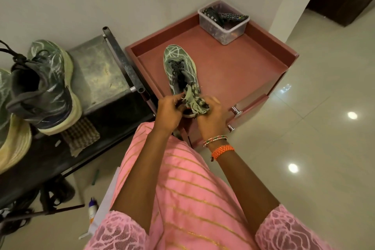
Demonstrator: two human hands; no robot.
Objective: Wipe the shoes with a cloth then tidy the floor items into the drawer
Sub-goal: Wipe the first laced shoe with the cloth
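A green patterned shoe is seen lying on the raised-edge top of a reddish drawer unit, toe pointed away from the person and heel at the near edge; its heel end is covered by a fringed, striped green cloth. The cloth is bunched between both hands; the left hand is curled at the left side of the heel, its fingertips pinching the cloth's edge, and whether the shoe itself is also gripped cannot be told; the right hand is curled round the right-hand bulk of the cloth, fingers pressed together. Beaded bangles and an orange thread band are worn on the right wrist.

A clear plastic box holding remote controls is placed at the far corner of the unit's top, well apart from the shoe; two metal drawer handles are visible on the unit's front. A second green shoe is set on a dark rack to the left, beside a checked cloth; a small bottle is seen lying on the tiled floor below the rack.
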